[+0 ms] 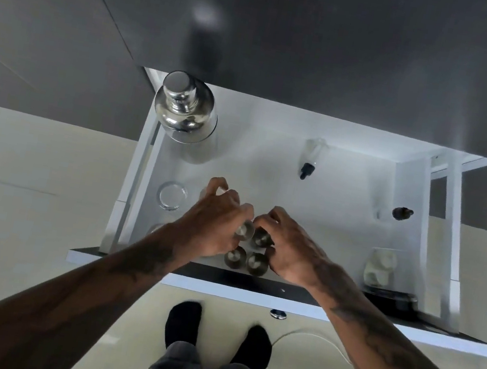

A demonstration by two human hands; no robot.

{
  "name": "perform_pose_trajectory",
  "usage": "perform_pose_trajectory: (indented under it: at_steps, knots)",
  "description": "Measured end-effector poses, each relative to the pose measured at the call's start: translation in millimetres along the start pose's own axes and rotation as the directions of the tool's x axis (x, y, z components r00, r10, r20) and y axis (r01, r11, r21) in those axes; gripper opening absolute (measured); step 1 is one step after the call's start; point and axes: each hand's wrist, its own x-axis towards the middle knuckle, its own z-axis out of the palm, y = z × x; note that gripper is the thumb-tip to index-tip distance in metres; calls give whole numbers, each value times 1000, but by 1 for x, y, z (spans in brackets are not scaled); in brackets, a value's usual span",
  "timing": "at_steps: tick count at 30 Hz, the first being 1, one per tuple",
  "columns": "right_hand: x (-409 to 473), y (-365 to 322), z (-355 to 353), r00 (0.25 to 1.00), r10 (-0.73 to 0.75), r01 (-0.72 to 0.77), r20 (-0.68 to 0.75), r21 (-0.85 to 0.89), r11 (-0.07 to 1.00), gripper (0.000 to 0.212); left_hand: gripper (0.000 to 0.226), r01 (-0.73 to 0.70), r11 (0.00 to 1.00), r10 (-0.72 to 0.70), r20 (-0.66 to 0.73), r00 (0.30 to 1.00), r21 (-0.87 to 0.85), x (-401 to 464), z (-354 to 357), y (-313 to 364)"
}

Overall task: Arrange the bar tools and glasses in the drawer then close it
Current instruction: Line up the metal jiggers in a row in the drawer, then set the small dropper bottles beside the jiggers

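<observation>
Steel cups (249, 249) upright, mouths up, both hands (213, 221) touching them.

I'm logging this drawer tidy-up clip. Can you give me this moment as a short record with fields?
drawer: open, white inside
left hand: on the far-left metal cup
right hand: on the far-right metal cup
cups: four small metal cups in a two-by-two cluster near the drawer front
shaker: upright, far-left corner
dropper bottles: two, one lying flat
clear glass: at left side
</observation>
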Motion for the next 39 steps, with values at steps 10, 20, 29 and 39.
perform_pose_trajectory:
  at_steps: [10,20,29,39]
  knots:
    - [-2,3,2,995,12,-9,96,-33,999,64,41,-50,994,32,179,983,98,1,-11,0]
    - [-60,88,-93,725,350,-402,-594,48,914,36,22,126,953,-180,-183,967,-274,67,-30,25]
    - [-62,185,-87,802,348,-390,-486,17,921,28,53,398,885,-429,-90,899,-243,193,56,76]
    - [-66,164,-77,804,181,-130,-567,130,983,15,23,170,974,-200,-209,957,-152,101,11,73]
